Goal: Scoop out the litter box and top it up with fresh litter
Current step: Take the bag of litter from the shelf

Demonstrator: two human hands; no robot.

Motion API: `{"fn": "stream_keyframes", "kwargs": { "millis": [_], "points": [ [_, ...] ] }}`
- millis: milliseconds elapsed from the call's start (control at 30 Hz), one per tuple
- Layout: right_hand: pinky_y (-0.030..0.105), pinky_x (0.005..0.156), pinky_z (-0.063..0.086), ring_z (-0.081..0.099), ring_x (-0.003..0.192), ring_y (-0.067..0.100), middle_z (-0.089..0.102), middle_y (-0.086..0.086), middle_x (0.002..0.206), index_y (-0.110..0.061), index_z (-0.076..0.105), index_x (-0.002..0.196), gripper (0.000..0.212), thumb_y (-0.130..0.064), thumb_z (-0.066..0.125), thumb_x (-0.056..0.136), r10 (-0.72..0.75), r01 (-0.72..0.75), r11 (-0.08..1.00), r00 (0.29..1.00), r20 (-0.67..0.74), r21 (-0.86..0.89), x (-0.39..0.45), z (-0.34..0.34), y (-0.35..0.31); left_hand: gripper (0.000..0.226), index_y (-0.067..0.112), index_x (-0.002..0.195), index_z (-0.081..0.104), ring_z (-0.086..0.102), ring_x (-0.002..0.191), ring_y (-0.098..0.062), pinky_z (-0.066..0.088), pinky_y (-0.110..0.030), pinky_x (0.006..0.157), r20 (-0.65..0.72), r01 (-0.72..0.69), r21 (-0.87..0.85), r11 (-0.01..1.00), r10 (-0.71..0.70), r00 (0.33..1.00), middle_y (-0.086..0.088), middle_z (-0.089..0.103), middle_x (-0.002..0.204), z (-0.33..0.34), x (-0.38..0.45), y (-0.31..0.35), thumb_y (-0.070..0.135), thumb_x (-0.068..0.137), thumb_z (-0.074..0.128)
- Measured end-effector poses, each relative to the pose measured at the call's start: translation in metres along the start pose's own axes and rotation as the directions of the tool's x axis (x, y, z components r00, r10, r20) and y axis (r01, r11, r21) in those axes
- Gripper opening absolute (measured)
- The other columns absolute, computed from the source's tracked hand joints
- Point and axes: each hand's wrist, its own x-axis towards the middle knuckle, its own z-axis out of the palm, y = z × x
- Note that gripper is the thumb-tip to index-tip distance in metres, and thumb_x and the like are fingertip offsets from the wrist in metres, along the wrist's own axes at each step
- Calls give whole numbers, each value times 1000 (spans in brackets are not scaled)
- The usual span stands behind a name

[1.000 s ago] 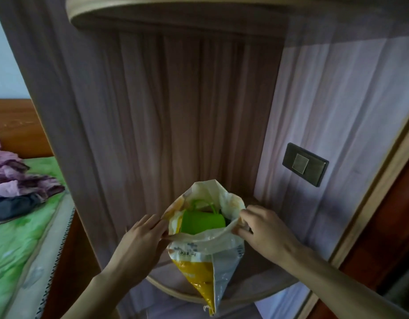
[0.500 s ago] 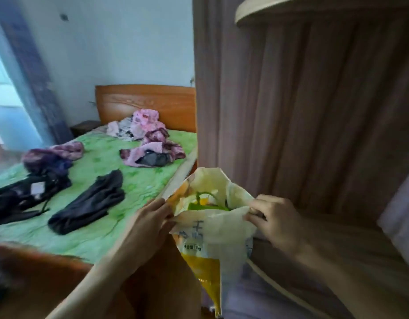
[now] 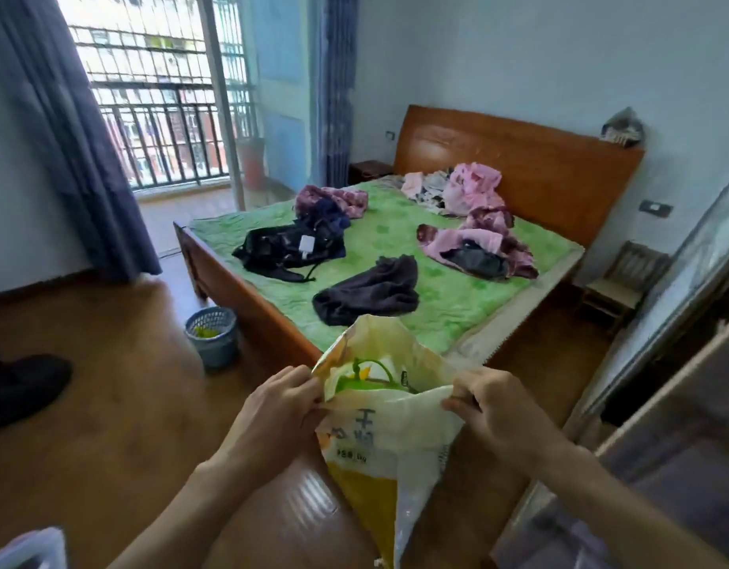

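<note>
In the head view, one litter bag hung at lower centre, mouth open, with one green scoop inside. The left hand and right hand — two in all — each pinched the bag's rim. The bag looked soft, crinkly and probably heavy below — best supported underneath. One bed stood behind, one basket at left.
</note>
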Motion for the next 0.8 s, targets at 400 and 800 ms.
{"fn": "stream_keyframes", "kwargs": {
  "millis": [400, 800],
  "points": [
    [11, 56, 31, 44, 63, -3, 42, -19, 69, -37, 33, 60, 49, -23, 72, 86, -154, 126, 986, 947, 281, 113, 152, 143, -78, 7, 25, 85, 64, 52, 80, -4, 52, -21, 71, 76, 377, 66, 924, -382, 921, 15, 56, 88, -18, -72, -153, 30, 86, 69],
    [23, 63, 46, 54, 68, 7, 53, -12, 79, -23, 59, 68, 21, -23, 74, 83, -383, 296, 915, 847, 368, 273, 356, 260, -60, 18, 24, 74, 58, 54, 72, -12, 47, -26, 59, 14, 630, 166, 759, -641, 768, 11, 53, 79, 12, -13, -288, 40, 78, 50]
  ]
}}
